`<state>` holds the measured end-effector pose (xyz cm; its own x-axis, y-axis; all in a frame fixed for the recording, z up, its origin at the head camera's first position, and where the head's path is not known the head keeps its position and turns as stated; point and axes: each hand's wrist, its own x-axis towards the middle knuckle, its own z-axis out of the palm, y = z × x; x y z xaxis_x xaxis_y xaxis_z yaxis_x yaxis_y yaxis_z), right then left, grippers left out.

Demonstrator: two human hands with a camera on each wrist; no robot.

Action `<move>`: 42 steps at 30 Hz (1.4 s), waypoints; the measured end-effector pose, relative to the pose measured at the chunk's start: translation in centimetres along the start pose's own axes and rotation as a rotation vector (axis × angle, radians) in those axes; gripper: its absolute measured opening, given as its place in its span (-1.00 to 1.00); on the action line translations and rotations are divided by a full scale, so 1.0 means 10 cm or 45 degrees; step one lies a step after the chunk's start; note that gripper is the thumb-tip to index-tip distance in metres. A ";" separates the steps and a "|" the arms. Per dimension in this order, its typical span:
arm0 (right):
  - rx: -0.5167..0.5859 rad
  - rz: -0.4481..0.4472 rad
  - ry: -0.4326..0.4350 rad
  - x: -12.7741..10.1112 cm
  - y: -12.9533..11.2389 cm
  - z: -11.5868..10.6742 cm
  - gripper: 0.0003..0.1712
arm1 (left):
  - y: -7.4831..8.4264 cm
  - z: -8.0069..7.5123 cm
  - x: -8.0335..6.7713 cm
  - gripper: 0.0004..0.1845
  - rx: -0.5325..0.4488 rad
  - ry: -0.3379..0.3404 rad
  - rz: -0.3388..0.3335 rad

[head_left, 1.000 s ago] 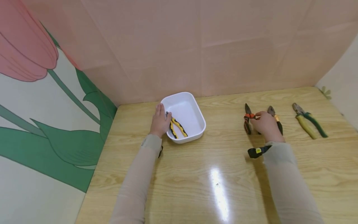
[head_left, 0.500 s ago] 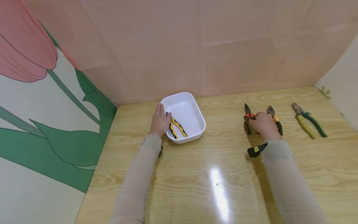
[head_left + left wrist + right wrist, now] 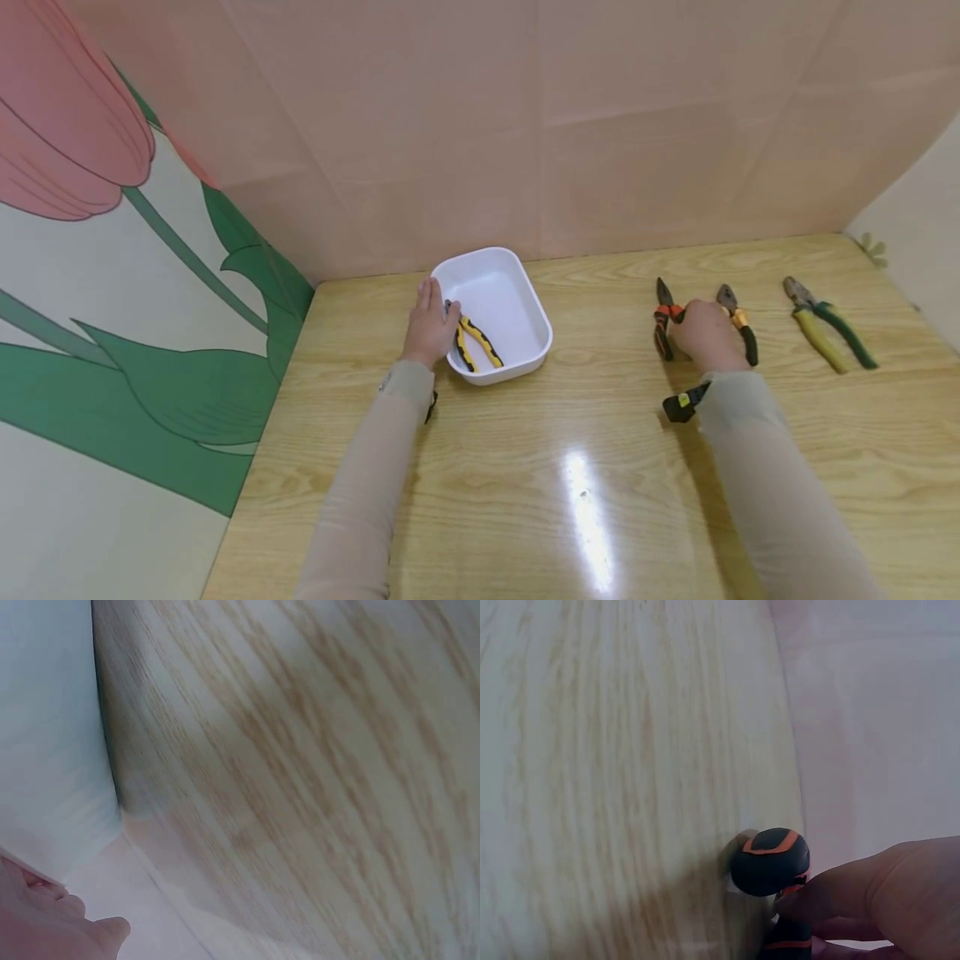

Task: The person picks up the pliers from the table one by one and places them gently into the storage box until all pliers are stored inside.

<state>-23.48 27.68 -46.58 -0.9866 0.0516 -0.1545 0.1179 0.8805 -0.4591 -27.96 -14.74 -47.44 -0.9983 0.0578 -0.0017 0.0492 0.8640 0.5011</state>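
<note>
Near the middle of the head view, the left hand (image 3: 430, 327) rests with straight, relaxed fingers against the left rim of a white plastic tub (image 3: 525, 354) that stands on the wooden counter (image 3: 585, 467). Inside the tub, toward its left wall, lies a pair of yellow-and-black pliers (image 3: 472, 340), its head close to the hand's fingertips. The left wrist view shows only the tub's pale wall at upper left, blurred wood grain, and a bit of the hand at lower left.

To the right of centre, the right hand (image 3: 705, 336) lies palm down over a pair of orange-and-black pliers (image 3: 663, 321) on the counter, its fingers curled round the handles; the pointed nose sticks out toward the back wall. In the right wrist view the fingers (image 3: 832, 896) close on the rounded black end of a handle (image 3: 770, 862) with an orange stripe, which still touches the counter. Just beside the hand, on its right, lies a second pair of black-handled pliers with an orange collar (image 3: 738, 325), partly covered by the hand. Farther right, well apart from the hand, lies a pair of pliers with one yellow and one green handle (image 3: 825, 333). A black strap with a yellow tag (image 3: 684, 402) sits at the right wrist, above the beige sleeve (image 3: 780, 500).
</note>
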 end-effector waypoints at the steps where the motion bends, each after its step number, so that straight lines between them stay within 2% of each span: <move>1: -0.001 -0.001 0.004 0.00 0.00 0.00 -0.70 | 0.00 0.00 0.00 -0.22 -0.003 -0.004 -0.003; 13: -0.022 0.028 0.007 -0.01 -0.01 0.01 -0.73 | 0.02 0.00 -0.01 -0.20 0.009 -0.024 -0.024; 23: -0.031 0.011 0.054 -0.02 -0.04 0.01 -0.78 | 0.00 0.00 0.00 -0.22 -0.003 0.006 -0.009; 33: -0.060 0.035 0.043 -0.01 -0.06 0.03 -0.67 | 0.02 0.00 0.00 -0.21 -0.001 -0.007 -0.027; 42: -0.036 0.022 0.049 -0.03 -0.08 0.03 -0.70 | 0.02 0.00 0.01 -0.22 -0.011 -0.003 -0.027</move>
<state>-23.23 26.80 -46.44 -0.9882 0.0842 -0.1280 0.1320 0.8922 -0.4319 -28.01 -14.57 -47.33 -0.9991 0.0408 -0.0147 0.0276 0.8606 0.5085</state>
